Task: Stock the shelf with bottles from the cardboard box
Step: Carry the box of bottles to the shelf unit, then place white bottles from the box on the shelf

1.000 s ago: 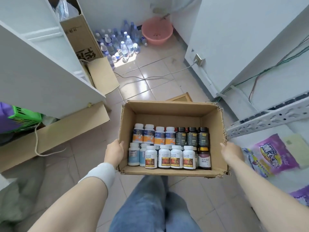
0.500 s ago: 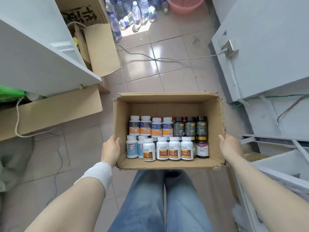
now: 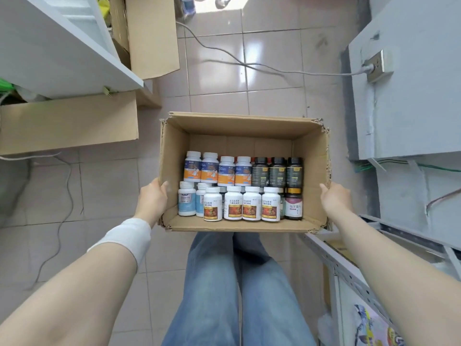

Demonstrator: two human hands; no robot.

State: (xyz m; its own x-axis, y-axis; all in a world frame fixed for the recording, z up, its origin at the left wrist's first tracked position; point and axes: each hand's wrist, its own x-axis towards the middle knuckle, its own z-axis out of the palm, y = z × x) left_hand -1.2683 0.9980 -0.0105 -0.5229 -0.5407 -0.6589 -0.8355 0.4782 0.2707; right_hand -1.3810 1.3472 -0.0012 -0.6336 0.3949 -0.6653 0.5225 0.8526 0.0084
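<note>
The person is holding the cardboard box [image 3: 239, 224] above the tiled floor [image 3: 217, 78] - the left hand [image 3: 152, 199] is gripping its left wall and the right hand [image 3: 335, 201] its right wall, with the fingers hidden underneath. The bottles [image 3: 233, 203] are standing upright in rows inside it.

Dark bottle [image 3: 293, 207] label reads 益生菌片; rest too small

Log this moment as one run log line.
left hand: grips left wall | right hand: grips right wall | cardboard box: off floor | bottles: upright inside
</note>
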